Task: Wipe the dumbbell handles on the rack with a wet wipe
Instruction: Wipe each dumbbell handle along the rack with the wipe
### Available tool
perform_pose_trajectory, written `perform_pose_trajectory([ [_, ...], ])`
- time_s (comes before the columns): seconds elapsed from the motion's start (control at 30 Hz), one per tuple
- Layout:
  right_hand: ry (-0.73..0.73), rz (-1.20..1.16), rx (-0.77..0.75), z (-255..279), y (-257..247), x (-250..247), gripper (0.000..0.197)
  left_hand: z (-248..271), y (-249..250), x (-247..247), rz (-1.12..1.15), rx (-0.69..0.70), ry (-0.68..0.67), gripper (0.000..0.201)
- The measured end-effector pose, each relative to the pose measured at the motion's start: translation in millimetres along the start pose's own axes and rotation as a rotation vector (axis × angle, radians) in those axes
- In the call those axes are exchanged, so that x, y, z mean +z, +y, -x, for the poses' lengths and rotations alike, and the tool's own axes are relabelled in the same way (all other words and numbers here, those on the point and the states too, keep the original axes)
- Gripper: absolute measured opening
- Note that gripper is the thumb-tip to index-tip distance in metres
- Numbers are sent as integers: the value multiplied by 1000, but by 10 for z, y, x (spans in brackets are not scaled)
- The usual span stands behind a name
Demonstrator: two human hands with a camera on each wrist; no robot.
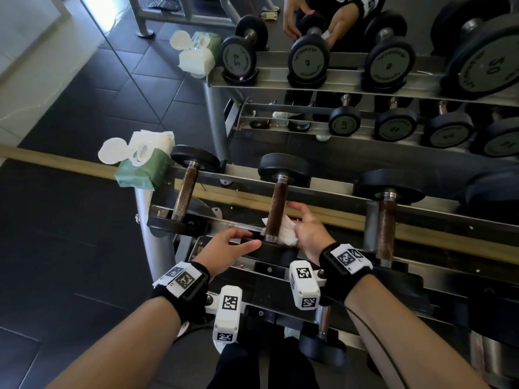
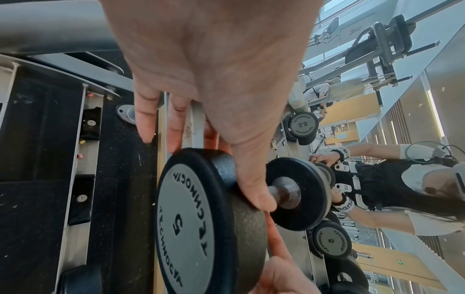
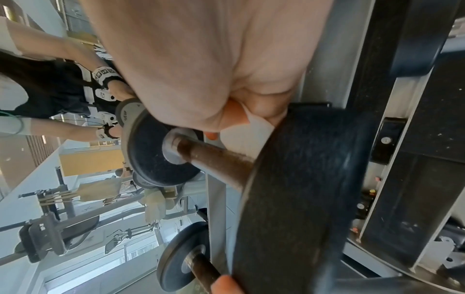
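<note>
- White wet wipe (image 1: 286,231), crumpled, sits against the right side of the middle dumbbell's handle (image 1: 275,210), near its close end.
- Right hand (image 1: 306,232) has its fingers curled round the wipe and presses it to the brown, rust-speckled handle; the index finger reaches out past the bar toward 12 o'clock.
- Left hand (image 1: 228,249) lies with fingers fairly straight and apart on the near black weight (image 2: 201,224) of the same dumbbell; the left wrist view shows the thumb over the weight's rim and a "5" on its grey face.
- That dumbbell rests across the top rails of the metal rack (image 1: 331,192), handle pointing from 6 to 12 o'clock.
- Another dumbbell (image 1: 186,189) lies at 9 o'clock of it, a third (image 1: 387,217) at 3 o'clock, both with the same brown handles.
- Green pack of wipes (image 1: 141,167), its white lid open, sits on the rack's far left corner, at about 10 o'clock from the hands.
- Mirror (image 1: 337,66) behind the rack repeats the dumbbells, the pack and the hands.
</note>
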State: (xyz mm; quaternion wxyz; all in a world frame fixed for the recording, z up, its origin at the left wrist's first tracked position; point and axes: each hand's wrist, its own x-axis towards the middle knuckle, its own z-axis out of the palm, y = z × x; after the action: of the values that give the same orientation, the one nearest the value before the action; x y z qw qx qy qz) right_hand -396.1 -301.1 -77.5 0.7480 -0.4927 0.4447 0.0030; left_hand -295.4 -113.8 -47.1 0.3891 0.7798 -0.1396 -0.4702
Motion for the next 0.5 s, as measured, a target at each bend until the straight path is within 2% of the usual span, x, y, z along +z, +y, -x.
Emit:
perform_pose_trajectory([
  [0.17,58,-89,15,2,20,-168,58,-18,-23,-9,-7,-2,-9,40],
  [0.33,-18,-33,31,10,-43,130,65,-23,-22,0,-19,-6,-1,36],
  [0.5,-7,-63,-2,218,-26,-84,72,-10,-22,10,-12,7,1,37],
])
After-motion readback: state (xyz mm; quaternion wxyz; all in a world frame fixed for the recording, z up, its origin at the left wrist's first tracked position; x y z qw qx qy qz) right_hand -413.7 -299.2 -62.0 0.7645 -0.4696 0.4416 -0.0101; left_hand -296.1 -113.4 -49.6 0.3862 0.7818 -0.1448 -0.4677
